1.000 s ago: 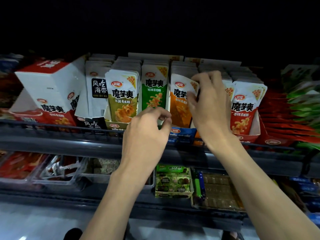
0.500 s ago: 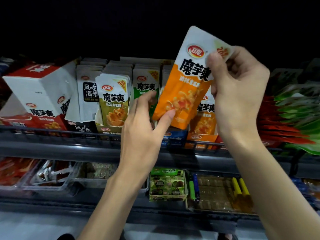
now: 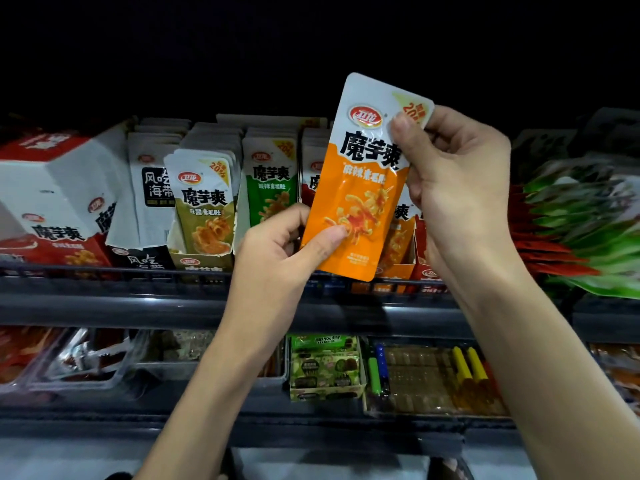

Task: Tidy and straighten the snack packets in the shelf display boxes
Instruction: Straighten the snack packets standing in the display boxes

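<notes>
Upper shelf: a dark metal shelf (image 3: 145,306) with a wire front rail carries a row of cardboard display boxes filled with upright snack packets.
Lower shelf: a dark shelf level (image 3: 194,396) below holds clear plastic trays, a green printed carton (image 3: 323,367) and a tray of small green, blue and yellow tubes (image 3: 460,365).
Closed box: a white and red cardboard box (image 3: 55,199) sits at the far left of the upper shelf, tilted.
Right-hand stock: red and green foil packets (image 3: 581,233) lie fanned at the right end of the upper shelf; the picture is blurred there.
Display boxes, left to right: white and black packets (image 3: 152,181); olive-fronted packets (image 3: 204,206), leaning left; green-fronted packets (image 3: 272,181); an orange-fronted row (image 3: 398,237) behind the held packet.
Right hand: the right hand (image 3: 457,188) pinches the top right corner of the held packet, thumb on the front face.
Left hand: the left hand (image 3: 277,254) pinches the lower left edge of the same packet, thumb on the front.
Held packet: one orange and white foil snack packet (image 3: 363,181) is raised clear of the boxes, in front of the orange row, upright and tilted slightly to the right, printed face toward the camera.
</notes>
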Motion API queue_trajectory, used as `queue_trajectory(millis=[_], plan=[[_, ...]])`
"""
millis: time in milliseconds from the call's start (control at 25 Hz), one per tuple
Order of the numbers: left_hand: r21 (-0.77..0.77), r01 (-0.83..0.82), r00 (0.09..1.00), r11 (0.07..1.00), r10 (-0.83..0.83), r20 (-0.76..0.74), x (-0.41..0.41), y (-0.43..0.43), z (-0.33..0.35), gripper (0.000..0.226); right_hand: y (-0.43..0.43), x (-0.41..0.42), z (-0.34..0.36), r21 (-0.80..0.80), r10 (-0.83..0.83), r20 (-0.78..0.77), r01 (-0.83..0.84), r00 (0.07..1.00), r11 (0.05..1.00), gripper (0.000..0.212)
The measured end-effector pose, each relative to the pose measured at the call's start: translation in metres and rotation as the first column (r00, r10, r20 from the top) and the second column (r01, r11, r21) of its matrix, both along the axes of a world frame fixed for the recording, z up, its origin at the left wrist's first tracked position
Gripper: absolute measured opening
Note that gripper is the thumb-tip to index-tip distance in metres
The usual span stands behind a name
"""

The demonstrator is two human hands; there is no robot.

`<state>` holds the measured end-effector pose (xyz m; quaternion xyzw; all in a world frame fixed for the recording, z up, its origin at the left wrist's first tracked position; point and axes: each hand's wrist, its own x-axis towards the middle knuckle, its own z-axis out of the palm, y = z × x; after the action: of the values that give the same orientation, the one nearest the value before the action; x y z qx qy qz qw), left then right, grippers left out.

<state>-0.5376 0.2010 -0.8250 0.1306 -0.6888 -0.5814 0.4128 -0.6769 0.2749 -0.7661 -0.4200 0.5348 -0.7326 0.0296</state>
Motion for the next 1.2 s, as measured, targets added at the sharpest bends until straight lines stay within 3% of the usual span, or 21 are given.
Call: queue_trajectory(millis=[240, 400, 520, 640, 800, 960, 1200], plan=[[-0.027, -0.023, 1.0, 0.999, 0.024, 0.016, -0.004, 0.002, -0.001, 0.005, 0.008, -0.003, 0.004, 0.111, -0.01, 0.062, 0.003, 0.998, 0.994, 0.017], [-0.182, -0.146, 0.985, 0.972, 0.159, 0.064, -0.007, 0.007, -0.005, 0.014, 0.013, -0.005, 0.003, 0.253, 0.026, 0.121, -0.056, 0.992, 0.966, 0.02], [-0.319, -0.194, 0.96, 0.928, 0.247, 0.135, -0.012, 0.007, -0.009, 0.012, 0.02, -0.01, 0.003, 0.185, 0.005, 0.129, -0.029, 0.992, 0.982, 0.018], [-0.494, -0.224, 0.897, 0.84, 0.376, 0.233, -0.019, 0.007, -0.016, 0.003, 0.026, -0.027, -0.001, 0.078, -0.137, 0.058, 0.133, 0.989, 0.988, 0.017], [-0.68, -0.142, 0.796, 0.719, 0.492, 0.353, -0.026, 0.008, -0.024, 0.01, 0.023, -0.038, -0.017, 0.087, -0.247, -0.077, 0.253, 0.966, 0.964, 0.015], [-0.709, -0.105, 0.771, 0.697, 0.507, 0.385, -0.029, 0.009, -0.028, 0.013, 0.022, -0.041, -0.026, 0.146, -0.24, -0.178, 0.266, 0.954, 0.953, 0.021], [-0.698, -0.101, 0.767, 0.709, 0.502, 0.399, -0.029, 0.008, -0.027, 0.014, 0.019, -0.041, -0.031, 0.193, -0.198, -0.211, 0.239, 0.957, 0.952, 0.027]])
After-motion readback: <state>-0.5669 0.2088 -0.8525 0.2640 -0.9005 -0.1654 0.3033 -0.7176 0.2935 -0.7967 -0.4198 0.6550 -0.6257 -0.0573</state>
